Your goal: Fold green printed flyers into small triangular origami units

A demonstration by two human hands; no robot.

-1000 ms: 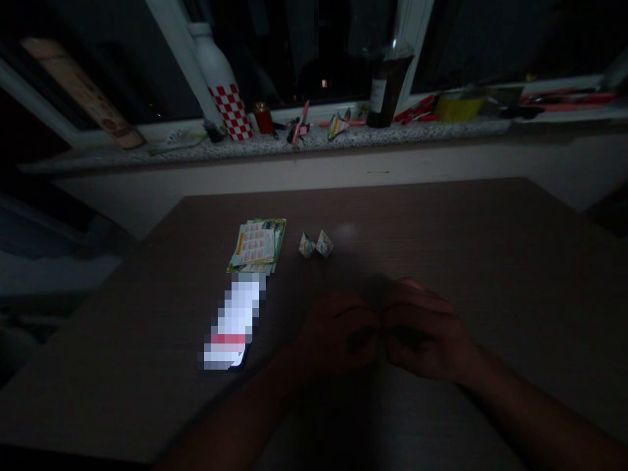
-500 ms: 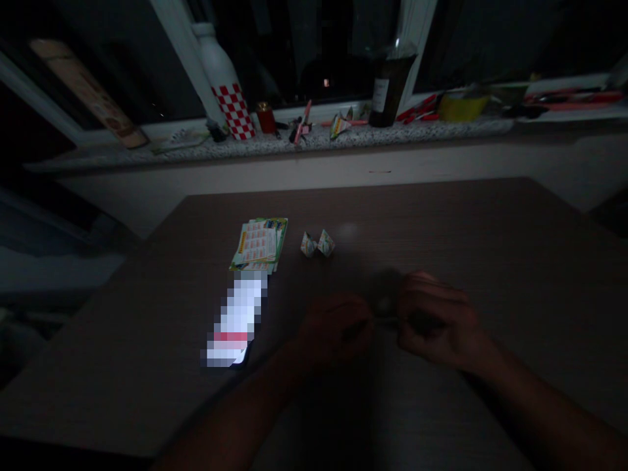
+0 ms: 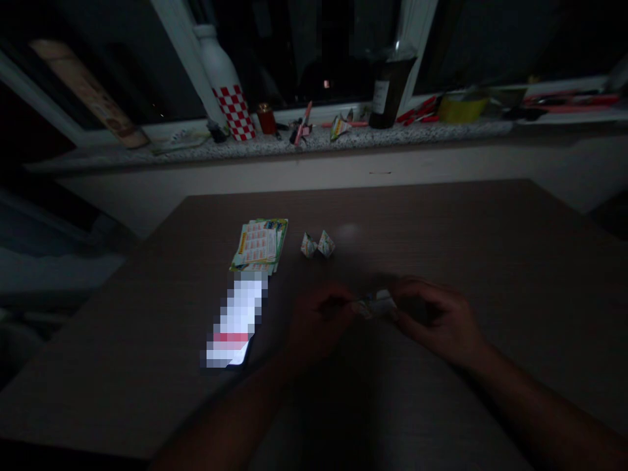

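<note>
Between my two hands is a small folded paper (image 3: 377, 303), pale with a printed part, above the table. My left hand (image 3: 321, 320) pinches its left end. My right hand (image 3: 436, 314) pinches the right end between thumb and fingers. Dim light hides the fine folds. Beyond my hands, two small folded paper shapes (image 3: 318, 244) stand side by side on the wooden table (image 3: 466, 229). To their left lies a stack of printed cards or leaflets (image 3: 259, 244). A phone (image 3: 238, 320) with a lit, blurred-out screen lies nearer, left of my left hand.
Along the granite windowsill (image 3: 275, 147) behind the table stand a white bottle with red checks (image 3: 228, 85), a small amber jar (image 3: 265, 119), a dark bag (image 3: 385, 91) and a yellow roll (image 3: 462, 106). Pens and red items lie among them.
My hands have moved from closed fists to a finger pinch, slightly farther apart at the knuckles. The folded paper, mostly hidden before, now shows between them. Phone, cards and paper shapes stay put.
</note>
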